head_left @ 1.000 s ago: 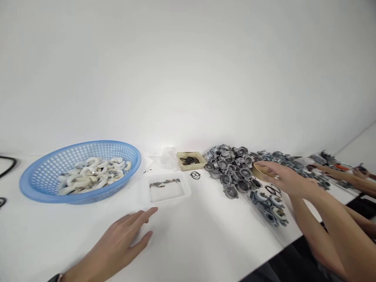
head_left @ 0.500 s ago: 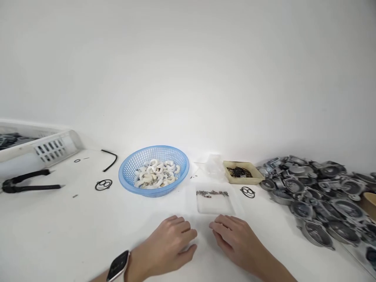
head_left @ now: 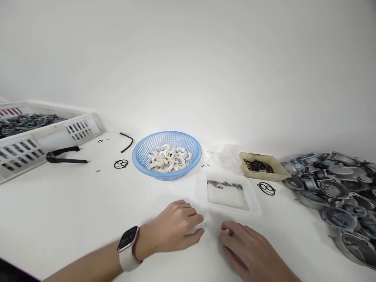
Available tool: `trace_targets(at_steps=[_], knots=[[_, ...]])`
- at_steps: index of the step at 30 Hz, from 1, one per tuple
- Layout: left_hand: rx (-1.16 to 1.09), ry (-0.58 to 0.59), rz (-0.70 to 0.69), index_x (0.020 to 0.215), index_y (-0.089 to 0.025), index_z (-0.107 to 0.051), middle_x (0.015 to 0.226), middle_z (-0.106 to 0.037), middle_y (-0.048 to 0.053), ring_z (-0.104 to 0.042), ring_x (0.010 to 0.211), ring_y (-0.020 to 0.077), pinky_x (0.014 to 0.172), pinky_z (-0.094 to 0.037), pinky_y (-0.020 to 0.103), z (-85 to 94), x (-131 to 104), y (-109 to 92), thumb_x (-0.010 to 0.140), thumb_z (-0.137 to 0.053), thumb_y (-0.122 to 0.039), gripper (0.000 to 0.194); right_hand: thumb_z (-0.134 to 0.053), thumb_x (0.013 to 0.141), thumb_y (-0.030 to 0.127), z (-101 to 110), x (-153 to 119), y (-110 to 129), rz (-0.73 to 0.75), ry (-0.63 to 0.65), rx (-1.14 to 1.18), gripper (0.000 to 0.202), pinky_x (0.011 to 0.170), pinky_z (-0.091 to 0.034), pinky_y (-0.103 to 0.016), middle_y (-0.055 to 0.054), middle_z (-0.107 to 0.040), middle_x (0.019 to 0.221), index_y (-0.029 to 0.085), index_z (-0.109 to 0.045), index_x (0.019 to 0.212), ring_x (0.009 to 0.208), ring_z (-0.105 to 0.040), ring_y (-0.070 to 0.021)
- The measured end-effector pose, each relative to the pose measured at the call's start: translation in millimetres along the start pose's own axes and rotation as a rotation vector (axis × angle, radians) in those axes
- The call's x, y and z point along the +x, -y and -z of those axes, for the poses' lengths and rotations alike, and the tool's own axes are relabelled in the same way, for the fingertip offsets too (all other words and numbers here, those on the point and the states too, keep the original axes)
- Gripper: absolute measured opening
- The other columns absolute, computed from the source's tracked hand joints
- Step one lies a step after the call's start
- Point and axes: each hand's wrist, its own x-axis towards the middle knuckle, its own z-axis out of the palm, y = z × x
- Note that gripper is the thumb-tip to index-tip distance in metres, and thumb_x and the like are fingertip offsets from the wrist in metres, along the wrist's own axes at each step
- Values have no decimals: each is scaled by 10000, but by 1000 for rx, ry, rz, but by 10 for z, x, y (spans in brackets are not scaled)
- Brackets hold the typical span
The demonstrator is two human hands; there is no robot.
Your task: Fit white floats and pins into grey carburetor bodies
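My left hand (head_left: 176, 225), a watch (head_left: 128, 239) on its wrist, rests over the white table with fingers loosely curled and thumb apart, nothing visible in it. Just to its right is my right hand (head_left: 252, 250), fingers bent and slightly spread; I see nothing in it either. Beyond the hands lies a shallow clear tray (head_left: 227, 201) with small metal pieces (head_left: 225, 184), like screws, along its far side. Farther back, a blue basket (head_left: 137, 164) holds white curved pieces (head_left: 167, 158). A black ring-shaped gasket (head_left: 266, 188) lies right of the tray.
Grey metal castings (head_left: 335, 188) are heaped at right. A cream tray (head_left: 280, 170) holds black rubber rings (head_left: 258, 166) beside a clear plastic bag (head_left: 230, 156). At left stand a white crate (head_left: 53, 135) of metal parts, a black two-armed tool (head_left: 67, 159) and another gasket (head_left: 120, 164).
The view has swung left and down, so the table things sit farther right and more of the crate shows. My right hand has come nearer the lower edge; its fingers look more spread.
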Motion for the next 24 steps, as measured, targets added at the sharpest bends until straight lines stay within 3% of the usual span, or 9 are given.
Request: trace_targets(at_steps=[6, 12, 20, 24], knots=[[-10, -46, -54, 926, -205, -647, 794, -681, 23, -665, 720, 201, 689, -476, 343, -35, -11, -3, 1005, -581, -265, 119, -486, 983, 106, 51, 29, 30, 48, -69, 33, 233, 711, -572, -337, -55, -724, 994, 254, -665, 986, 822, -701, -224], [13, -158, -82, 1010, -194, -656, 1030, -707, 61, -646, 764, 201, 727, -479, 357, -29, -19, -21, 976, -631, -265, 82, -472, 990, 135, -128, -27, -35, 56, -152, 66, 245, 709, -539, -328, -63, -711, 1028, 263, -681, 999, 819, -669, -217], [129, -107, -99, 861, -192, -623, 777, -610, 31, -583, 735, 220, 705, -437, 365, -31, -11, -12, 987, -664, -374, 225, -472, 987, 117, -70, 32, -50, 104, -160, -9, 226, 723, -514, -337, -44, -703, 928, 244, -650, 931, 789, -662, -217], [163, -73, -92, 833, -194, -621, 767, -602, 32, -565, 736, 230, 704, -429, 377, -23, -16, -25, 967, -700, -509, 351, -500, 982, 94, -12, 49, -23, 108, -133, -79, 206, 930, -508, -422, -19, -689, 904, 237, -635, 919, 791, -671, -206]])
